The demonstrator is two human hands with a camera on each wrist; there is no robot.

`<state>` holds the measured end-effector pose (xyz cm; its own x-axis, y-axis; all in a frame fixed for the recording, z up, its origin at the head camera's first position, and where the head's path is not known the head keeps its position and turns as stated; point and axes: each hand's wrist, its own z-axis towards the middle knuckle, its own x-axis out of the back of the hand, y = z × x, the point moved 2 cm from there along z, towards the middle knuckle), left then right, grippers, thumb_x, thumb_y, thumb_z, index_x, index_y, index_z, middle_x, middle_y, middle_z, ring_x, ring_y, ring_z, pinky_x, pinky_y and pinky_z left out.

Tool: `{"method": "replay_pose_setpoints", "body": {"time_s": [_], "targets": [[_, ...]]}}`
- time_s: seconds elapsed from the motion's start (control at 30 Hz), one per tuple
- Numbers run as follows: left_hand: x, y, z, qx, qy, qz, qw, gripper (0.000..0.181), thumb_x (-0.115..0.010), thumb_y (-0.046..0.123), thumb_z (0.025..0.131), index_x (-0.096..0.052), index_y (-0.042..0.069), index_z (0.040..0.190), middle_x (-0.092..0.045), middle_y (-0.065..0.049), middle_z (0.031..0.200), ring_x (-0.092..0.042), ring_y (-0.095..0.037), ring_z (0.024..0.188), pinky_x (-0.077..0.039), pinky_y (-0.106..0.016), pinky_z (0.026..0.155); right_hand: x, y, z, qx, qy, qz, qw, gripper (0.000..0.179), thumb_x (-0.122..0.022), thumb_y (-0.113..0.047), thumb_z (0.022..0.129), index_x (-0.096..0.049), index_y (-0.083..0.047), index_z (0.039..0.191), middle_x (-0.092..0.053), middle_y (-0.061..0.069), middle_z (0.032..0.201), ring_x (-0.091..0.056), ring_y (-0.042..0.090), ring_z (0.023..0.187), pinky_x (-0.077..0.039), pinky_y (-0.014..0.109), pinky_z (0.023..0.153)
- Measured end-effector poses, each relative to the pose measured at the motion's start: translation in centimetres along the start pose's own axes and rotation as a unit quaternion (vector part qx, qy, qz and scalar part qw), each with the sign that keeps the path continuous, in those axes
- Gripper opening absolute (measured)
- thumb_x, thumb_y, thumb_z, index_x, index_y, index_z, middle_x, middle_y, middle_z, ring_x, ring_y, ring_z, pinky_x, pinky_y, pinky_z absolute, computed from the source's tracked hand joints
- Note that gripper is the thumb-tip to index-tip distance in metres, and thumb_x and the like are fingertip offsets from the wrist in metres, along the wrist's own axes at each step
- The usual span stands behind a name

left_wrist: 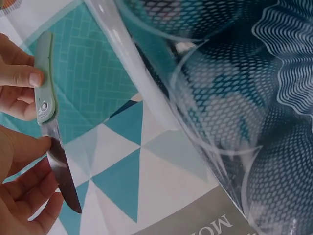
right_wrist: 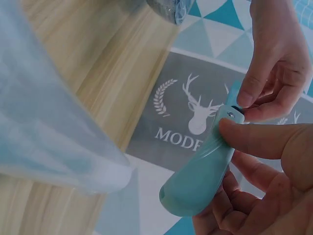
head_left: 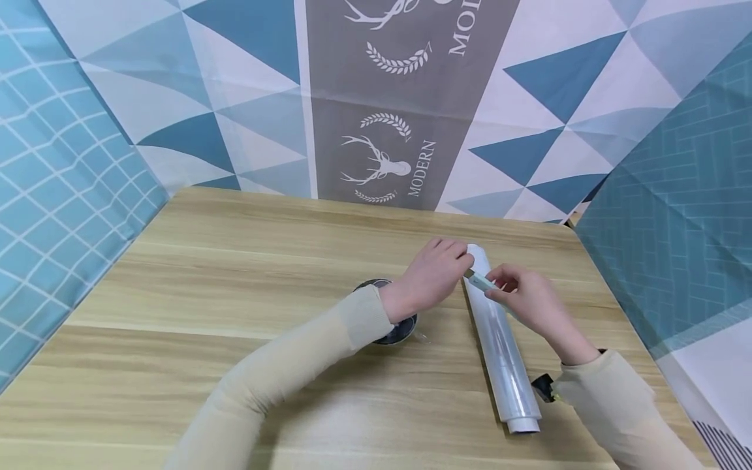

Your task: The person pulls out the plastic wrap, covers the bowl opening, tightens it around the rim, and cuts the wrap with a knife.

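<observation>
A folding knife with a mint-green handle (left_wrist: 45, 73) is held between both hands, its blade (left_wrist: 62, 169) swung out from the handle. My right hand (head_left: 531, 303) grips the handle between thumb and fingers. On the blade, the thumb and fingers of my left hand (head_left: 431, 274) pinch the flat metal. Below the knife lies a long roll of cling film (head_left: 499, 346), slanting across the table. Partly hidden under my left wrist is a dark round bowl (head_left: 399, 333); close up in the left wrist view, the bowl's patterned blue side (left_wrist: 220, 98) shows under clear film.
A wood-grain table (head_left: 235, 274) carries everything. Its back edge meets a cloth (head_left: 376, 98) printed with triangles and deer heads, and tiled-pattern cloths hang at both sides. Beside the right sleeve is a small black object (head_left: 543, 387).
</observation>
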<state>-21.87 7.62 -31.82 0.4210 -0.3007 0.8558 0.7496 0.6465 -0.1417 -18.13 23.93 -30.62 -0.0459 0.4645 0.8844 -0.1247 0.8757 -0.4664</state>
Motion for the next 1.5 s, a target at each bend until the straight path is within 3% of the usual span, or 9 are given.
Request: {"method": "replay_pose_setpoints", "body": {"time_s": [0.37,0.87,1.23,1.5], "targets": [[0.9,-1.3,-0.8,0.03,0.007,-0.043,0.9986,0.014,-0.056,0.003,0.085,-0.064,0.013,0.09,-0.058,0.001,0.087,-0.056,-0.015,0.087,-0.046,-0.027,0.075,-0.6,-1.9,0.5,0.058,0.065,-0.073,0.9935,0.017,-0.069,-0.014,0.079,-0.066,-0.005,0.093,-0.066,0.011,0.083,-0.06,0.022,0.069,-0.046,0.031,0.054],[2.4,-2.9,-1.8,0.071,0.045,-0.051,0.9951,0.017,-0.062,-0.002,0.078,-0.065,0.013,0.084,-0.057,0.001,0.084,-0.055,-0.015,0.082,-0.046,-0.026,0.071,-0.9,-3.6,1.1,0.116,0.152,-0.086,0.9779,0.014,-0.072,-0.018,0.077,-0.068,-0.011,0.089,-0.067,0.005,0.076,-0.057,0.016,0.058,-0.035,0.026,0.046],[3.6,-3.5,-2.5,0.094,0.097,-0.042,0.99,0.013,-0.06,0.001,0.079,-0.064,0.013,0.081,-0.057,0.002,0.082,-0.055,-0.015,0.079,-0.045,-0.027,0.069,-1.1,-4.7,1.2,0.152,0.213,-0.071,0.9625,0.012,-0.072,-0.017,0.077,-0.068,-0.01,0.086,-0.065,0.003,0.074,-0.056,0.015,0.058,-0.034,0.026,0.046],[4.0,-3.7,-2.7,0.123,0.159,-0.07,0.9771,0.007,-0.062,0.008,0.082,-0.065,0.013,0.08,-0.057,0.003,0.077,-0.055,-0.015,0.071,-0.044,-0.024,0.061,-1.1,-4.7,1.4,0.161,0.247,-0.019,0.9554,0.016,-0.073,-0.015,0.076,-0.068,-0.006,0.088,-0.067,0.007,0.079,-0.065,0.021,0.067,-0.044,0.036,0.058]]}}
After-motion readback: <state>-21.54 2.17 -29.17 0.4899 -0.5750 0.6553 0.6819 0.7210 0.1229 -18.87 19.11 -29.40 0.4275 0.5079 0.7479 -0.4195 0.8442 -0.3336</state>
